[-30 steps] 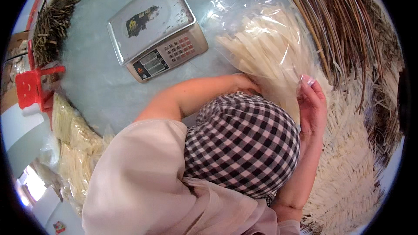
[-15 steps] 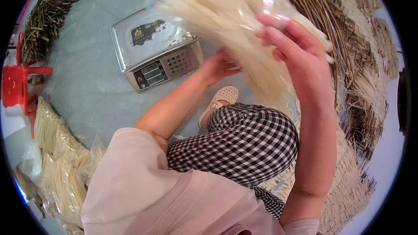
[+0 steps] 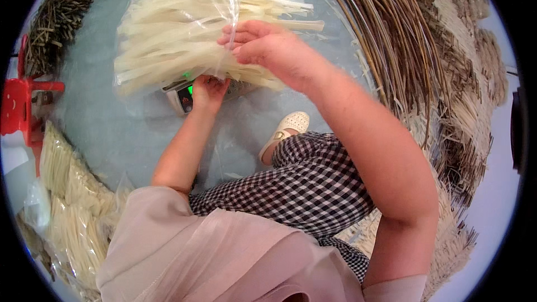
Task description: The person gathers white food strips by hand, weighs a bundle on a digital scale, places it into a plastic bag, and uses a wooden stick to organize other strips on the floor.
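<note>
Head view: your right hand (image 3: 254,45) pinches the middle of a clear bag of pale strips (image 3: 190,28), held over the scale (image 3: 187,92) on the floor; your left hand (image 3: 208,88) supports underneath, fingers curled. It looks light, floppy, slippery; grip mid-bundle.

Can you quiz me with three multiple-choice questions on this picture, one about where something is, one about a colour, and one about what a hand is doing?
1. Where is the scale?
A. Under the clear bag of pale strips
B. On the red stool
C. On the person's lap

2. What colour is the shoe?
A. Black
B. Cream
C. Blue

3. What is the right hand doing?
A. Resting flat on the floor
B. Hanging free, touching nothing
C. Gripping the bag from above

Answers: 1 A, only a corner of the scale shows beneath the bag, by the left hand. 2 B, it is pale beside the checked trousers. 3 C, its fingers close on the plastic.
</note>
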A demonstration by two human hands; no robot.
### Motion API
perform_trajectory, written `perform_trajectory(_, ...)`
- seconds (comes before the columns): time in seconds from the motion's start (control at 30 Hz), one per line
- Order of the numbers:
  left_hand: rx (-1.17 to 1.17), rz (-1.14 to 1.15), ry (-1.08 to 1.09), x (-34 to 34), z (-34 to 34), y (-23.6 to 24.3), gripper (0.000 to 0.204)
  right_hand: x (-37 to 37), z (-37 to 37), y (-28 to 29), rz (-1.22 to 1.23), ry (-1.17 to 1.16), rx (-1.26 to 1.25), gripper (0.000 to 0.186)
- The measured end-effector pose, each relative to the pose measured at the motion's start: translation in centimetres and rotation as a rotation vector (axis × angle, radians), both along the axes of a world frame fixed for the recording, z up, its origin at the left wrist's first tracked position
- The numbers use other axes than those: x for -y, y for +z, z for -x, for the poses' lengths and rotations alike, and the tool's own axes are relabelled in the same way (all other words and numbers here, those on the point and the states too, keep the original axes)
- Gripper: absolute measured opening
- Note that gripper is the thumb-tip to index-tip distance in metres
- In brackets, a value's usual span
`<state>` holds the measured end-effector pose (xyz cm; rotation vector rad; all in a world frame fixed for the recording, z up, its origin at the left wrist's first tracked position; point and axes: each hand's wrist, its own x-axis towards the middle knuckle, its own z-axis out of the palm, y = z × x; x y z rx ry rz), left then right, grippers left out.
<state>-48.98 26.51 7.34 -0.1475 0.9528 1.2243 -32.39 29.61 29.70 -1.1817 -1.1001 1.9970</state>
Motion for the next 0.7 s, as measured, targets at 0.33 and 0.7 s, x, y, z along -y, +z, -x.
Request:
perform_trajectory(0.33,-0.183,0.120,-0.845,12.0,-3.0,-3.6,0.044,6.7,-10.2,4.9,-0.160,-0.011,0.652,0.041)
perform_trajectory(0.7,0.006,0.158,-1.281,13.6,-6.9,5.4,0.036,39.5,-21.8,8.1,0.382,-0.885,1.094,0.045)
